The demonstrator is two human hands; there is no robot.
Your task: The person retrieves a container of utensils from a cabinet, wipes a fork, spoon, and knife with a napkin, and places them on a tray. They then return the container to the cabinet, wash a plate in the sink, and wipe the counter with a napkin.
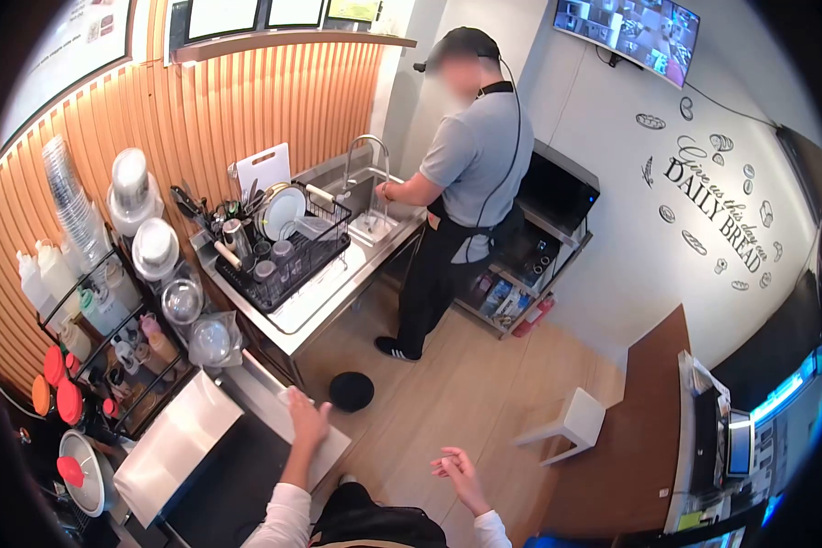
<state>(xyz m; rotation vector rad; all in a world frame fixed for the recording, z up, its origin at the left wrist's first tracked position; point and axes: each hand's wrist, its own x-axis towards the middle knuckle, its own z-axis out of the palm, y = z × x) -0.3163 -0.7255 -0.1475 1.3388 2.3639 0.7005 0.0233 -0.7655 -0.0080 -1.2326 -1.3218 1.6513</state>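
My left hand (308, 422) is over the edge of a pale counter (331, 454), its fingers stretched out and no object visible in it. Whether it touches the counter I cannot tell. My right hand (461, 477) hangs in the air over the wooden floor (402, 429), fingers loosely bent and apart, with nothing visible in it. Left of my left hand is a dark flat surface (233, 466) with a pale, curved panel (178, 438) beside it. A clear plastic bag of lids or bowls (213, 340) lies just beyond.
A co-worker (470, 155) stands at the sink (367, 196), hands near the tap. A dish rack (288, 265) holds plates and cups. Bottles (50, 274) and stacked cups (73, 196) line the left. A black round bin (352, 391) and white stool (575, 422) stand on the floor.
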